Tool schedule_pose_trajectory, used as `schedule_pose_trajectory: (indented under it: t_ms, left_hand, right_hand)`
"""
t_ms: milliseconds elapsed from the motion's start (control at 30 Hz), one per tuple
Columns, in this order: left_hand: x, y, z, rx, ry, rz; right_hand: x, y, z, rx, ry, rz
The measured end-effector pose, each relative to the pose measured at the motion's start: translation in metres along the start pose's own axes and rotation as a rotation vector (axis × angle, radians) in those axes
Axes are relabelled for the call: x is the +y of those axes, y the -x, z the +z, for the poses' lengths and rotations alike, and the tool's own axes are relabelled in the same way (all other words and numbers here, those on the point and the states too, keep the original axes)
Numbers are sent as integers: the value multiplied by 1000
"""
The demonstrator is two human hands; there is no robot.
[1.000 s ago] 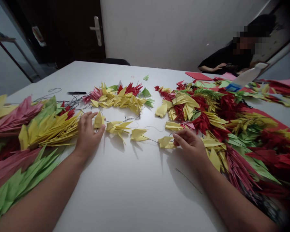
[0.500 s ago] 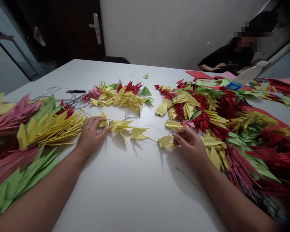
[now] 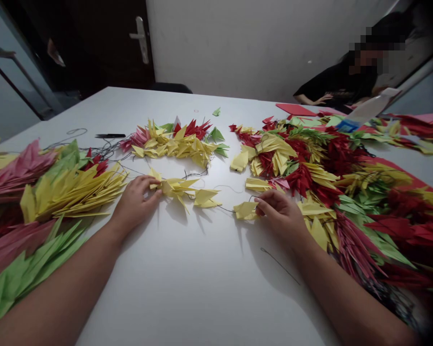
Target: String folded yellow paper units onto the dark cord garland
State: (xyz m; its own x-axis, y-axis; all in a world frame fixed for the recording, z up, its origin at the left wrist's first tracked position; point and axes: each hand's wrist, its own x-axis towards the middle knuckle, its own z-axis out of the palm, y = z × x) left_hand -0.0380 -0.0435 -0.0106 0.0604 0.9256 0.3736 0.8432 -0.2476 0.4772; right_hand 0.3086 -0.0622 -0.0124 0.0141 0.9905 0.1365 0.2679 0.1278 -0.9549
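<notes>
From where I'm watching, my left hand (image 3: pixel 139 204) has its fingers pressed together on a yellow origami crane (image 3: pixel 176 188) strung on dark thread (image 3: pixel 225 209) mid-way along the white table's (image 3: pixel 187 288) near edge, while my right hand (image 3: pixel 279 214) pinches a second yellow crane (image 3: pixel 245 210) between thumb and forefinger.

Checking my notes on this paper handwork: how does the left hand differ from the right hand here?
The left hand touches a cluster of yellow folded paper pieces, while the right hand touches a single yellow folded paper piece. The left hand's fingers point rightward, the right hand's leftward. Both are bare and above a white table.
</notes>
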Motion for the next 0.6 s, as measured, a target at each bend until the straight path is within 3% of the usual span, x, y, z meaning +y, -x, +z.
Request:
schedule_pose_trajectory:
  t_ms: [600]
  left_hand:
    - [2,-1,-1,-21,-9,-13]
  right_hand:
    - [-1,1,0,23,-3,-17]
